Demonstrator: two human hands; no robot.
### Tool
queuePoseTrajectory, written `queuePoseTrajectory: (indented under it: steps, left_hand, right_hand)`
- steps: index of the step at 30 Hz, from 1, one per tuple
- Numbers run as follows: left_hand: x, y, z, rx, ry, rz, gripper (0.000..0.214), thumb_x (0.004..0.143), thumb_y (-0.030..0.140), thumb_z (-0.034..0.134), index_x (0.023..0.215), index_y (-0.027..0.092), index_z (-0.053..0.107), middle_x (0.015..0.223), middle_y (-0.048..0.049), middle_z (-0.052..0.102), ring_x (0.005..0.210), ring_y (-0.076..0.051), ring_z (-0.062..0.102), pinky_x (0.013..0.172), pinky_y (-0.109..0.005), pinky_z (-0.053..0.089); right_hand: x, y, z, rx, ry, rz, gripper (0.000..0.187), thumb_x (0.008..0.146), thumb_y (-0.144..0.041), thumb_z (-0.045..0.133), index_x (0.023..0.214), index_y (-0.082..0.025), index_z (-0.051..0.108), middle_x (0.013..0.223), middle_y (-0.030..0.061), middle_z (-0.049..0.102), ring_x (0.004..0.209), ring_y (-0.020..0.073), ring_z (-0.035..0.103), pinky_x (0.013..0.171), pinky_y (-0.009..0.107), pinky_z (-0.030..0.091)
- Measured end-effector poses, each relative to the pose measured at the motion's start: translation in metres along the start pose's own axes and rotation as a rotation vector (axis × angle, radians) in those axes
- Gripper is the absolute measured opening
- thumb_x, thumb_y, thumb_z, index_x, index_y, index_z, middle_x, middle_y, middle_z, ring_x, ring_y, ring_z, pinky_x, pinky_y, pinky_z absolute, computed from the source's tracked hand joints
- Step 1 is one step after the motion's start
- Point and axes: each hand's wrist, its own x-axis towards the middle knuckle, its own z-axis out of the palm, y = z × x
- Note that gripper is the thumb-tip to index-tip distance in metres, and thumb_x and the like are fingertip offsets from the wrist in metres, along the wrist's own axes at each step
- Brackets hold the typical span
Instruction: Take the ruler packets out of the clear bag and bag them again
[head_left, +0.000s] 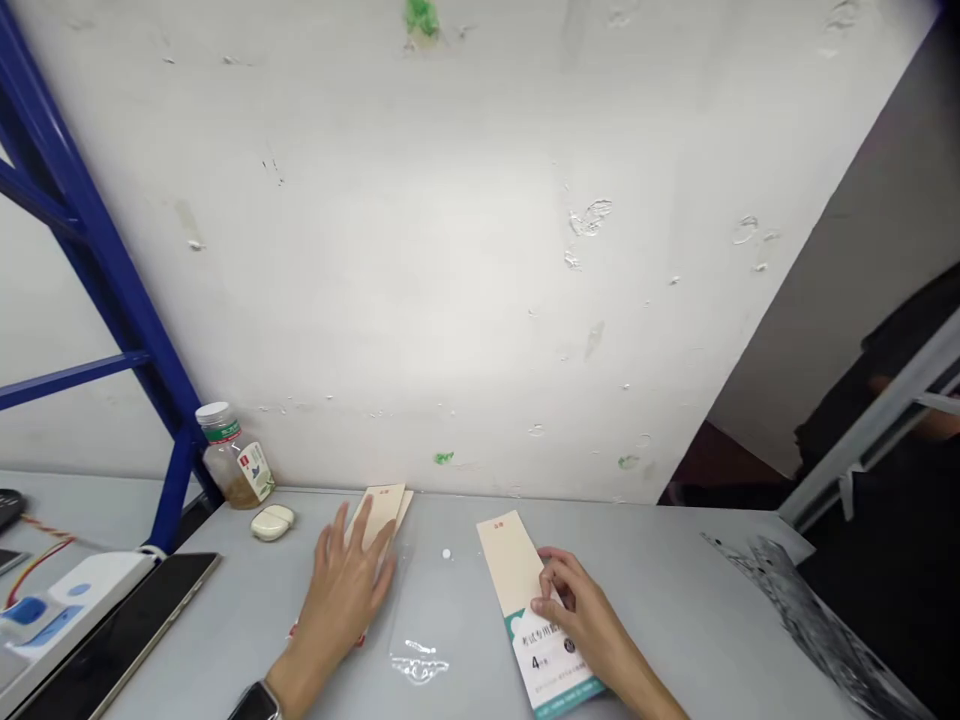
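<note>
While L hand (349, 590) lies flat, fingers spread open, on a beige card stack (384, 508) close to the wall (450, 250), R hand (581, 605) pinches thumb & fingertips on a long card pack (514, 565) w/ white-teal label, mid grey table (675, 620). Clear plastic sleeve (416, 625) lies btwn the hands. Far left: spice jar (229, 455), white earbud case (271, 522), tablet (127, 630). Smartwatch (259, 700) on L wrist.

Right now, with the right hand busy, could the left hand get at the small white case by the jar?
Probably yes: the left hand lies open on beige cards, with only bare table between it and the white case; the right hand grips the card pack.
</note>
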Motion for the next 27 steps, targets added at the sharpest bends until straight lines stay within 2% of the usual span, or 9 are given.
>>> queuePoseTrajectory:
  steps: [2,4,7,10,13,15,19,23,27]
  left_hand:
    - [0.0,0.011,-0.001,-0.067,-0.012,0.176,0.037,0.091,0.026,0.046,0.125,0.026,0.061,0.144,-0.0094,0.05,0.136,-0.035,0.037,0.106,-0.052,0.033]
    - [-0.001,0.026,0.0,-0.153,-0.097,0.315,0.037,0.092,0.024,0.043,0.125,0.027,0.059,0.134,-0.0077,0.059,0.125,-0.031,0.05,0.103,-0.047,0.038]
    - [-0.002,0.049,0.005,-0.225,-0.2,0.376,0.037,0.093,0.017,0.038,0.122,0.024,0.06,0.126,-0.0097,0.063,0.11,-0.03,0.058,0.094,-0.046,0.043]
    - [0.002,0.06,0.015,-0.305,-0.212,0.338,0.039,0.091,0.009,0.035,0.117,0.023,0.06,0.125,-0.0097,0.061,0.108,-0.029,0.056,0.091,-0.043,0.044]
    - [0.008,0.06,0.024,-0.36,-0.19,0.255,0.032,0.095,0.014,0.034,0.111,0.023,0.06,0.113,-0.0085,0.061,0.103,-0.026,0.056,0.086,-0.04,0.046]
    - [0.01,0.059,0.028,-0.375,-0.175,0.205,0.028,0.097,0.018,0.033,0.106,0.022,0.059,0.106,-0.0074,0.059,0.099,-0.025,0.056,0.082,-0.038,0.047]
    - [0.005,0.056,0.028,-0.415,-0.164,0.168,0.025,0.099,0.024,0.034,0.093,0.024,0.058,0.096,-0.0031,0.059,0.092,-0.022,0.057,0.078,-0.035,0.046]
    - [-0.001,0.057,0.017,-0.47,-0.155,0.114,0.023,0.1,0.029,0.034,0.095,0.025,0.055,0.094,-0.0018,0.062,0.087,-0.021,0.059,0.075,-0.034,0.045]
    - [-0.003,0.066,0.003,-0.526,-0.194,0.072,0.022,0.101,0.033,0.034,0.094,0.024,0.053,0.091,-0.0018,0.064,0.083,-0.022,0.062,0.072,-0.034,0.044]
  right_hand:
    - [0.002,0.004,0.001,0.035,-0.002,-0.014,0.01,0.074,-0.03,0.06,0.07,-0.024,0.053,0.116,0.0019,0.06,0.069,0.0146,0.055,0.06,0.029,0.048]
    - [0.005,0.008,0.001,0.075,-0.007,-0.015,0.01,0.074,-0.028,0.062,0.082,-0.026,0.055,0.088,-0.0019,0.062,0.065,0.0141,0.053,0.06,0.028,0.047]
    - [0.009,0.008,-0.002,0.205,-0.033,0.002,0.035,0.073,-0.035,0.07,0.101,-0.028,0.051,0.064,-0.0075,0.055,0.061,0.0162,0.056,0.059,0.029,0.046]
    - [0.011,0.0,-0.008,0.398,-0.115,0.038,0.053,0.073,-0.044,0.073,0.117,-0.027,0.047,0.071,-0.0043,0.065,0.07,0.0213,0.066,0.067,0.034,0.05]
    - [0.015,-0.009,-0.01,0.467,-0.172,0.029,0.056,0.074,-0.046,0.073,0.12,-0.024,0.049,0.077,-0.0011,0.07,0.081,0.0232,0.069,0.08,0.037,0.049]
    - [0.019,-0.009,-0.007,0.466,-0.177,0.021,0.058,0.073,-0.045,0.074,0.12,-0.02,0.051,0.075,-0.0007,0.07,0.079,0.0227,0.069,0.081,0.037,0.049]
    - [0.026,0.003,0.003,0.419,-0.099,0.024,0.076,0.072,-0.043,0.074,0.135,-0.019,0.039,0.071,-0.0024,0.067,0.075,0.0229,0.068,0.071,0.034,0.05]
    - [0.024,0.015,0.006,0.385,-0.085,0.056,0.092,0.071,-0.045,0.072,0.145,-0.02,0.024,0.065,-0.0066,0.059,0.052,0.0183,0.061,0.046,0.029,0.046]
    - [0.017,0.015,0.007,0.36,-0.154,0.088,0.073,0.071,-0.043,0.072,0.134,-0.023,0.04,0.066,-0.0076,0.056,0.035,0.0108,0.05,0.031,0.022,0.032]
